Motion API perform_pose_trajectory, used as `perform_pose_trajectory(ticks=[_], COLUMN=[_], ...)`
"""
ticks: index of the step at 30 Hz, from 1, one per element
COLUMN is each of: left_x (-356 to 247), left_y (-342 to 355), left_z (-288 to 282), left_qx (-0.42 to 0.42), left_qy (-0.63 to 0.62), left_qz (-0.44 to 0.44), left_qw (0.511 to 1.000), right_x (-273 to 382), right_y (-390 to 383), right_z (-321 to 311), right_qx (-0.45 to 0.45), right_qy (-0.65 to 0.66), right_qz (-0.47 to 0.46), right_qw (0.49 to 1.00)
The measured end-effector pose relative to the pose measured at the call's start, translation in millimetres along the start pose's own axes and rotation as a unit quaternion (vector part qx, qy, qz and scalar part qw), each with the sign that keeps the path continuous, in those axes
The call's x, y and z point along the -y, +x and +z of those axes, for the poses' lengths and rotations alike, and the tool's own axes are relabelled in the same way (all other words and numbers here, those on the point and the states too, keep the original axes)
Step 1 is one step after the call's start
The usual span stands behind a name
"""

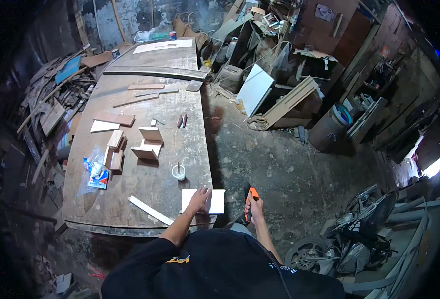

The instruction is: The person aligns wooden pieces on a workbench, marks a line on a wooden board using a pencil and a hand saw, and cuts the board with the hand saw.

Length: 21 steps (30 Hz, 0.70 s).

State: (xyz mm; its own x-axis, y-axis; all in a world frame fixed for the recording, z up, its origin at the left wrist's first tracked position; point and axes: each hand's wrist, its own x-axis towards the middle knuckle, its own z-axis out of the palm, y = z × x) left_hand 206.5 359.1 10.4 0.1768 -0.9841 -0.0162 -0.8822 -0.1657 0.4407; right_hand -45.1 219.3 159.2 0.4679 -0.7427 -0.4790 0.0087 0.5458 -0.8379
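Note:
My left hand lies on a white board at the near right corner of the workbench, fingers stretched over its face. The board's right end juts slightly past the bench edge. Off that edge, my right hand is closed round the orange handle of what looks like a handsaw; its blade hardly shows. Left of the board lies a narrow white strip. Behind the board stands a small white tub with a stick upright in it.
On the workbench are wooden box-like assemblies, a blue-and-white packet and loose wood strips. Scrap wood is heaped at left. A motorcycle stands at right, below a large drum.

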Motion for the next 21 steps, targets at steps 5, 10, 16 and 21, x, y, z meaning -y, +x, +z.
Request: perform_pose_trajectory(ticks=[5, 10, 16, 21], left_x=[2.8, 7.0, -10.8, -30.4], left_y=[-9.1, -13.6, -22.6, -37.7], left_z=[13.1, 13.2, -9.7, -17.7], left_qx=[-0.009, -0.03, -0.023, -0.024], left_qy=[-0.048, -0.031, 0.035, 0.025], left_qz=[-0.003, 0.011, -0.018, 0.007], left_qw=[0.999, 0.999, 0.999, 0.999], right_x=[11.3, 45.0, 88.4, 51.7], right_y=[3.6, 13.1, 5.4, -18.2], right_z=[7.5, 10.1, 29.2, 52.1], right_qx=[0.053, 0.164, 0.134, 0.049], right_qy=[-0.005, -0.155, -0.1, -0.051], right_qz=[0.024, -0.039, 0.009, -0.005], right_qw=[0.998, 0.973, 0.986, 0.997])
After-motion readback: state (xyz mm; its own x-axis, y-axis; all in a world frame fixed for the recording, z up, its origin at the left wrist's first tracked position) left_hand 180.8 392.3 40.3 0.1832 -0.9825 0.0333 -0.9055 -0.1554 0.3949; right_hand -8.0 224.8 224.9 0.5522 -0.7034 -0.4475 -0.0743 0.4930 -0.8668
